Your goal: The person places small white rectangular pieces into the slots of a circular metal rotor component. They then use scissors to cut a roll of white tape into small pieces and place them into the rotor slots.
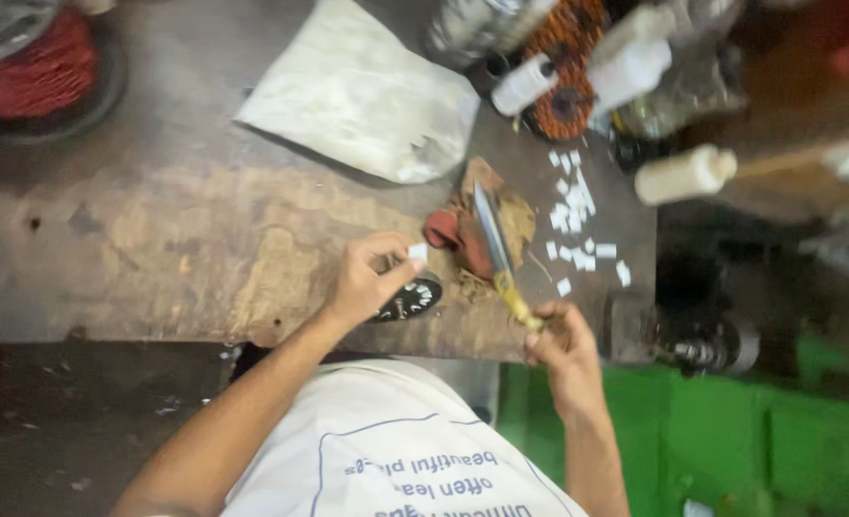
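Note:
My left hand (367, 280) pinches a small white piece (418, 253) between thumb and fingers, just above a dark round part (415, 298) lying on the worn wooden bench (156, 249). My right hand (560, 345) grips the yellow handle of a knife (494, 244), whose blade points away from me over a reddish-brown rag (463, 235). Several small white slips (574, 215) are scattered to the right of the rag.
A crumpled white plastic bag (362, 91) lies at the back centre. White spools (525, 84), an orange wound coil (568, 67) and a cream bottle (683, 174) crowd the back right. A red wire coil (37, 67) sits back left. Green surface (779, 440) lies below the bench edge.

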